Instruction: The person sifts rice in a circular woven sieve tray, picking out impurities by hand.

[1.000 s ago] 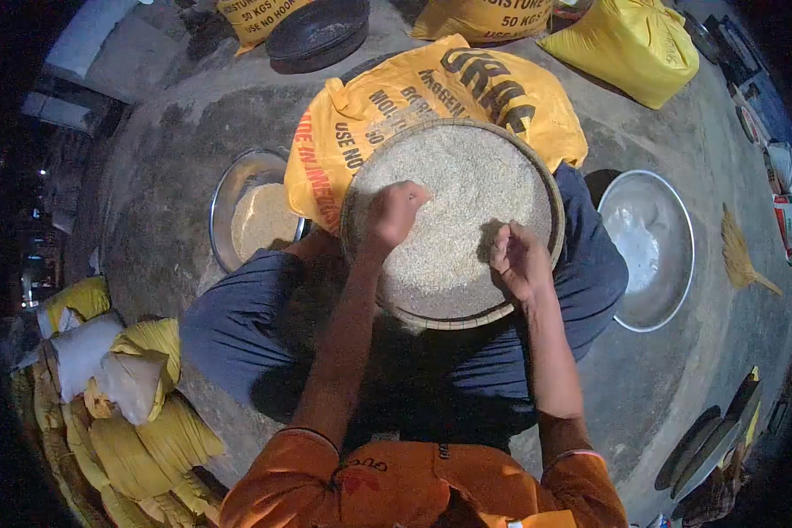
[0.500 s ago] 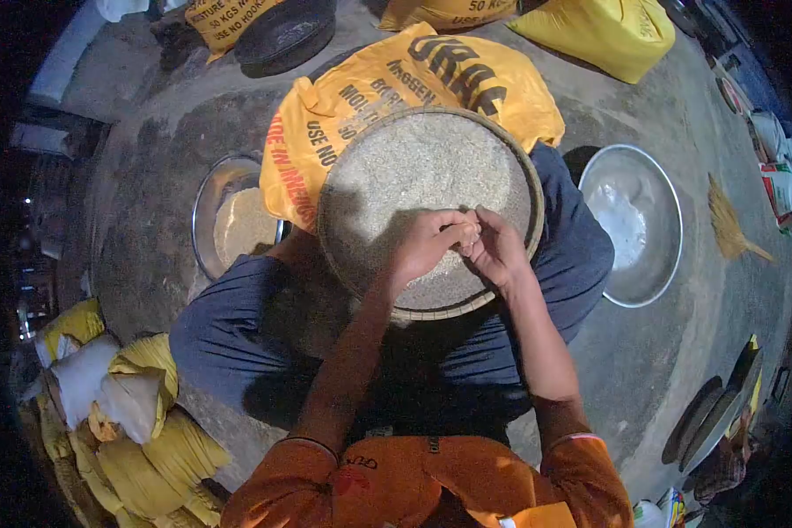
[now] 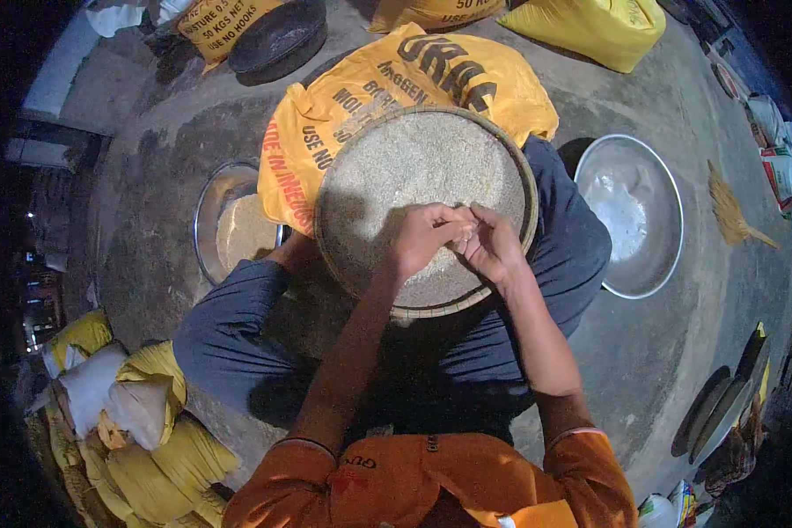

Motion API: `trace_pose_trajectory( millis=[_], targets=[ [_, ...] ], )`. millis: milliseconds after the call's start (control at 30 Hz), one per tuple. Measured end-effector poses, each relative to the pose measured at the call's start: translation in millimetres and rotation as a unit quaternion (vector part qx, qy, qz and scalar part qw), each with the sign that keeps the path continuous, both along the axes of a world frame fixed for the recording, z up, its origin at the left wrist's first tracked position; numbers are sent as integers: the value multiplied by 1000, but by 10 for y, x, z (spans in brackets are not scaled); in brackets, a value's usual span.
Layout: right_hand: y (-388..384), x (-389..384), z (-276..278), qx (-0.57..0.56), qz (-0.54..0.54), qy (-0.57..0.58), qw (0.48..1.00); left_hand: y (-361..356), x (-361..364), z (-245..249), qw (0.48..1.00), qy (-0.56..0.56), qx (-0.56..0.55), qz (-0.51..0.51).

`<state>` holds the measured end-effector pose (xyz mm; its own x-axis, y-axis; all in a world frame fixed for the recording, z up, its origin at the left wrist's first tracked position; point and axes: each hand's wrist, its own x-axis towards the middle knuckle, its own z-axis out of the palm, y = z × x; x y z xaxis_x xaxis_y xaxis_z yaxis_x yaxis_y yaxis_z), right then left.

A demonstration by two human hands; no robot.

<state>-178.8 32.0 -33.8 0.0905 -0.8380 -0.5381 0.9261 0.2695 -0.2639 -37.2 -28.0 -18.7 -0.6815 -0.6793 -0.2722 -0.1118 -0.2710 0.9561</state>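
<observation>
Grain [image 3: 431, 163] lies spread in a wide round tray [image 3: 422, 312], directly beneath the grip and reaching well beyond it. Largest of all around it is the grey floor [image 3: 150, 220]. Far beyond the grip, at the top right, sits a full yellow sack [image 3: 590, 33]; nearer, just past the tray, is a crumpled orange sack [image 3: 519, 101] with black and red lettering. To the right of the grip, beside a bent leg in dark trousers [image 3: 559, 238], stands a silvery basin [image 3: 651, 233]. A black pan [image 3: 282, 44] lies beyond the grip to the left, and a smaller metal bowl [image 3: 204, 194] of tan, fine stuff (grain or meal, I can't tell which) stands to its left. A broom [image 3: 729, 211] lies past the basin.

Smaller still, the left hand [image 3: 421, 242] and right hand [image 3: 495, 246] meet over the tray's near right part. Their bent fingers come together, the right palm partly cupped; whether either is clenched or grasping anything cannot be told, the fingers hiding it.
</observation>
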Motion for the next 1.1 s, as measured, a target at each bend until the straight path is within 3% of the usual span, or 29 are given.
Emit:
trace_pose_trajectory(
  millis=[133, 200, 233, 267, 333, 467, 667, 733, 833, 1000, 1100],
  targets=[
    [-9, -52, -100, 2, 17, -36, 999, -18, 55, 13, 998, 44, -12, 49],
    [8, -76, -45, -20, -24, -73, 997, -152, 344, -311, 952, -20, -248, 178],
    [18, -104, -15, 2, -28, -29, 999, -138, 505, 73, 910, -64, -382, 151],
    [15, -129, 15, 21, -44, -2, 999, -157, 669, 79, 909, -69, -380, 156],
    [21, -203, -49, 1, -44, 26, 999, -171, 957, 28, 872, -328, -296, 213],
    [23, -206, -72, 6, -44, 78, 996, -85, 1425, -361, 884, -332, -271, 187],
    [18, -185, -102, 6, -31, 53, 998, 113, 1325, -414, 846, -324, -371, 205],
    [1, -184, -92, 6, -25, 62, 998, 99, 1265, -402, 847, -349, -381, 121],
    [-21, -144, -45, 6, -17, 72, 997, 129, 947, -306, 863, -389, -291, 141],
    [-18, -109, -24, 11, -3, 105, 994, -174, 357, -250, 856, -419, -270, 136],
    [-16, -178, -111, -45, 17, -1, 999, -317, 58, -235, 863, -431, -244, 100]
  ],
)
